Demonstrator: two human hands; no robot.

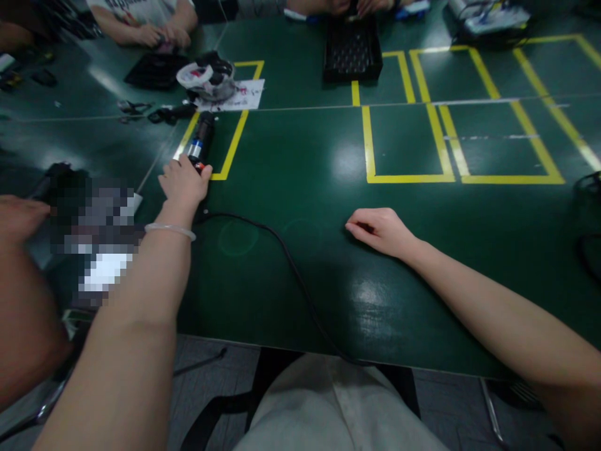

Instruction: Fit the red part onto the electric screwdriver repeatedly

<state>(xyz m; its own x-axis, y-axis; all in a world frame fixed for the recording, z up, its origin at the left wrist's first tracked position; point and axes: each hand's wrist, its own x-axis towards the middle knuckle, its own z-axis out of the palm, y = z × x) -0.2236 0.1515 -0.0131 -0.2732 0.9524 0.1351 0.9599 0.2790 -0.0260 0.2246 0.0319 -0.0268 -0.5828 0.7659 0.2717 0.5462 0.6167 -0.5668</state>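
My left hand [184, 183], with a pale bangle on its wrist, is closed round the near end of a black electric screwdriver [201, 134] with a silver and blue band. The tool lies pointing away inside a yellow taped outline at the left. A black cable [291, 260] runs from near this hand across the green table [291, 163] to its front edge. My right hand [379, 230] rests on the table right of the cable, fingers curled in, with nothing visible in it.
Past the tool, a bundle in clear plastic [209, 78] sits on a white paper [251, 95]. A black tray [353, 53] stands at the far side, near another person's hands. Yellow tape outlines [410, 179] mark the right. Another person's arm [23, 300] is at the left edge.
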